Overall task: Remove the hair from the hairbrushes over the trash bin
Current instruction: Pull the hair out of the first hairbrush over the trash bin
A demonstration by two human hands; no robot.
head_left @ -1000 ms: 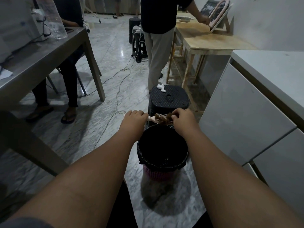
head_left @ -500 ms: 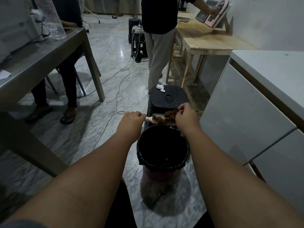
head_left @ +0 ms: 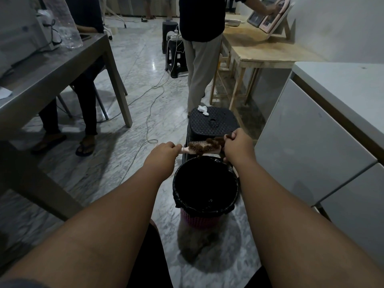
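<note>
The handle of the brush (head_left: 199,150) is lost inside the left hand (head_left: 164,152), and its far end is hidden behind the right hand (head_left: 239,145). The black-lined bin (head_left: 199,221), just below centre frame, is too dark inside to show any contents. A standing person (head_left: 201,48) at top centre is cut off at the chest. A seated person (head_left: 87,96) at left shows only legs and sandals under a grey table (head_left: 62,69).

The room has a polished marble floor (head_left: 145,59) crossed by a thin cable (head_left: 149,121). A wooden table (head_left: 259,50) stands at upper right and a white cabinet (head_left: 301,142) runs down the right edge. Behind the bin stands a black stool (head_left: 214,121) with a crumpled tissue (head_left: 202,110) on its seat.

The left hand is closed round the handle and holds the brush level, bristles up, over the bin's far rim. The right hand's fingers pinch a clump of brown hair (head_left: 212,142) at the brush's right end. The clump is stretched across the bristles.
</note>
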